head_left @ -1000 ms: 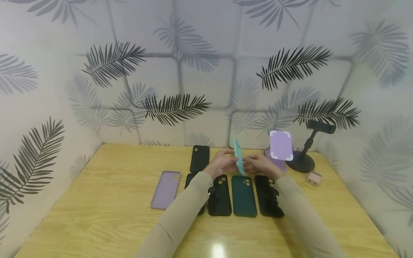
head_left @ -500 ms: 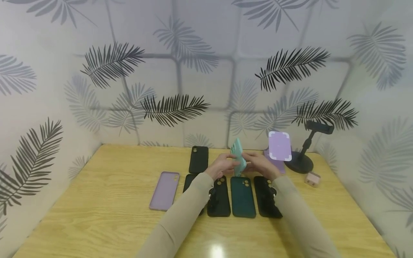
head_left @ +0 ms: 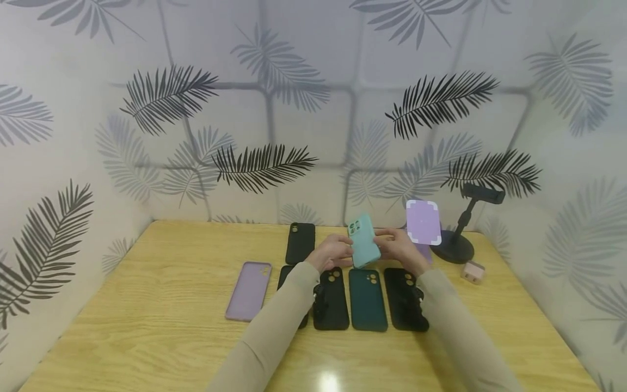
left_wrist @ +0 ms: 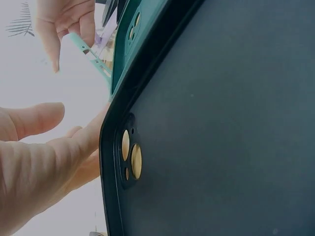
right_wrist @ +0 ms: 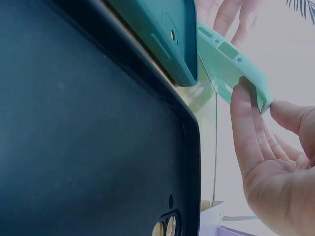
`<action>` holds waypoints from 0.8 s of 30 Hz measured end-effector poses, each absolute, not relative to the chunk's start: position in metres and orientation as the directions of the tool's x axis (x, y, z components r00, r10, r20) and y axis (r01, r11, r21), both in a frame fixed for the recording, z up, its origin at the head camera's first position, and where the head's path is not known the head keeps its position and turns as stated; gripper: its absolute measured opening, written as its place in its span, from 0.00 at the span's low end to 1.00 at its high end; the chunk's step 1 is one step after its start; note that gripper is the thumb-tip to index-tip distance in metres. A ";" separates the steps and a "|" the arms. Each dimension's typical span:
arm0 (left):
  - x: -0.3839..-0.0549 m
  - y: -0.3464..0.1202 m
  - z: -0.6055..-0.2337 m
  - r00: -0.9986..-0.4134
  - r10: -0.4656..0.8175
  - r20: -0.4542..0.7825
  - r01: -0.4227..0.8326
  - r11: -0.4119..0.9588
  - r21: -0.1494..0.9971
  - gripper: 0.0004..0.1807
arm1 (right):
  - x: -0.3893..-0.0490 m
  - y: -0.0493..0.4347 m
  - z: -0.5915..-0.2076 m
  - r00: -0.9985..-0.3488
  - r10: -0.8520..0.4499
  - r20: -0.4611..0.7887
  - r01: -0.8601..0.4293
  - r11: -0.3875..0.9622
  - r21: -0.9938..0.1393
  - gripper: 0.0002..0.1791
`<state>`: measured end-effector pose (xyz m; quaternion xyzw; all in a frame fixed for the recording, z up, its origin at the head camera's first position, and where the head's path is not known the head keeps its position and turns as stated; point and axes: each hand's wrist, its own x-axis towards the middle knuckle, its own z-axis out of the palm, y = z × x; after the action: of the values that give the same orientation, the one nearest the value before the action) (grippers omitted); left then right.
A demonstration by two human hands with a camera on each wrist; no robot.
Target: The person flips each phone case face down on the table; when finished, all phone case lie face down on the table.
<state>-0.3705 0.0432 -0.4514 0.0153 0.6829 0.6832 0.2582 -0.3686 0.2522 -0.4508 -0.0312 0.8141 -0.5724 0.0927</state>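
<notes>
A mint-green phone case is held up in the air, its camera cutouts facing the head camera. My right hand pinches its edge; in the right wrist view the thumb meets a corner and a finger reaches inside the case. On the other side, my left hand is at the case's left edge. In the left wrist view the left thumb stands apart from the extended fingers of the left hand, whose tips are hidden. Below the hands lie a dark green phone case and black phone cases.
On the wooden table, a purple phone case lies at left and another black case towards the back. A purple stand, a black phone holder and a pink charger plug stand at right. A patterned wall rises behind.
The mint phone case has turned from edge-on to showing its back with the camera cutouts. Both hands have shifted slightly around it. The cases on the table stay in place.
</notes>
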 end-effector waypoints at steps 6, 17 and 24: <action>-0.370 0.042 -0.453 -0.866 0.369 -0.336 -0.339 0.061 0.939 0.26 | -0.368 0.249 -0.450 -0.980 -0.165 -0.109 0.046 0.345 -0.937 0.26; -0.369 0.038 -0.451 -0.861 0.379 -0.337 -0.333 0.080 0.940 0.26 | -0.364 0.252 -0.448 -0.976 -0.189 -0.104 0.021 0.394 -0.919 0.26; -0.369 0.038 -0.451 -0.857 0.386 -0.342 -0.344 0.068 0.937 0.26 | -0.367 0.253 -0.450 -0.975 -0.190 -0.113 0.019 0.435 -0.900 0.24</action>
<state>-0.3694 0.0378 -0.4506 0.0155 0.6801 0.6825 0.2672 -0.3668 0.2530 -0.4498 -0.0506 0.8414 -0.5289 0.0988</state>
